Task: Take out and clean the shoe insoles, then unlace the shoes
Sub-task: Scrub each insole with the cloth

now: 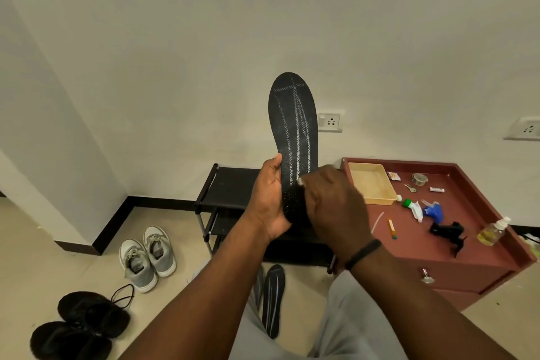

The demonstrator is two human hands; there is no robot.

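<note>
One insole (293,126) stands upright in front of the person, its long axis running nearly vertical, toe end up against the pale wall and heel end down between the two hands. The left hand (270,199) grips the heel end from the left, palm behind it and thumb along the left edge. The right hand (333,202) comes in from the right, fingers curled over something small and pale at the insole's lower right edge; what it pinches is too hidden to name, though by my reading it is a wiping or scrubbing tool. Both hands touch the insole, so neither is nearer; the working stroke would likely run upward along the white stitched lines, away from the hands.

Two more insoles (273,301) lie on the floor near the person's knees, side by side, long axes pointing far, the left one mostly hidden by the forearm. Two pairs of shoes sit at the left: the grey sneakers (146,257), laces in place, and, nearer, the black shoes (79,324) with a loose black lace (124,295) beside them. That makes four shoes and three insoles in view; a fourth insole I cannot find.

Far behind the hands is a black rack (230,187). To the right, a maroon cabinet (438,242) carries one beige tray (372,185), a blue spray head (434,210) and a small bottle of yellowish liquid (492,232), among small clutter.
</note>
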